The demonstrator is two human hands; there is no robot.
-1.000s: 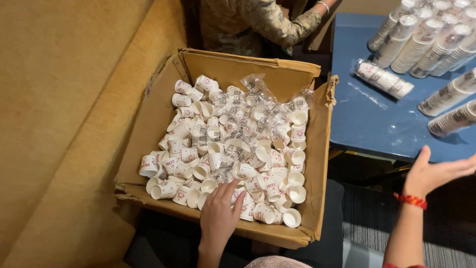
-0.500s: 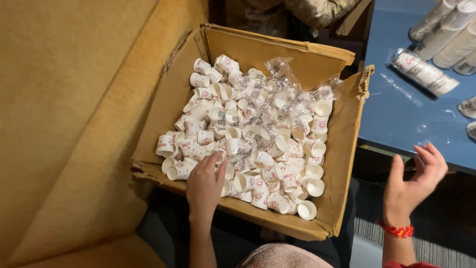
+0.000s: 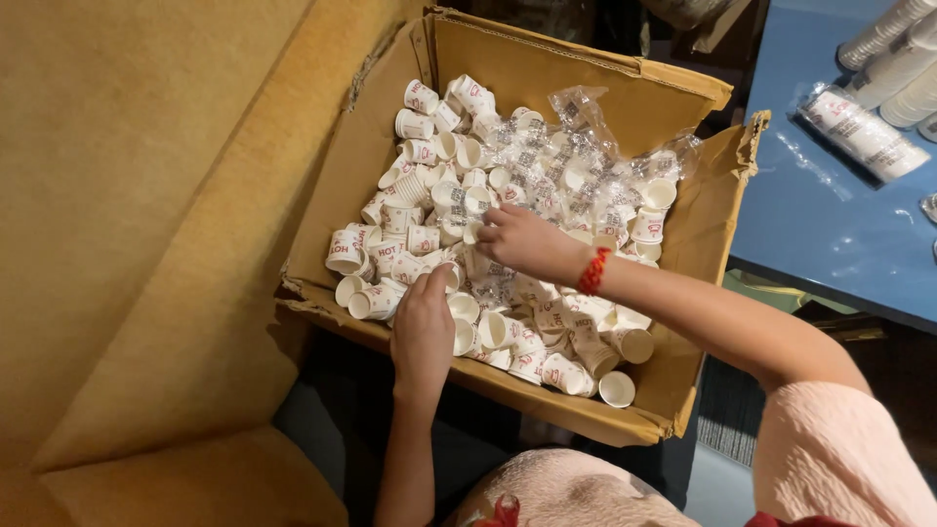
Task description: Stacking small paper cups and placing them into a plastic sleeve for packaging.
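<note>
An open cardboard box [image 3: 547, 68] holds several small white paper cups [image 3: 429, 195] with red print, mixed with crumpled clear plastic wrappers [image 3: 586, 161]. My left hand [image 3: 423, 327] lies palm down on the cups at the box's near edge, its fingers curled into the pile. My right hand [image 3: 522, 242], with a red thread band [image 3: 592, 271] at the wrist, reaches across the box from the right. Its bent fingertips touch cups in the middle of the pile. Whether either hand grips a cup is hidden.
A blue table [image 3: 830, 224] stands to the right of the box and carries wrapped sleeves of stacked cups [image 3: 861, 132]. An ochre sofa [image 3: 146, 215] fills the left side. The box's right flap [image 3: 717, 205] leans toward the table. A patterned mat [image 3: 727, 420] lies below.
My right hand has come from the open air near the table into the box, onto the cups. My left hand stays at the near edge. The view has moved closer.
</note>
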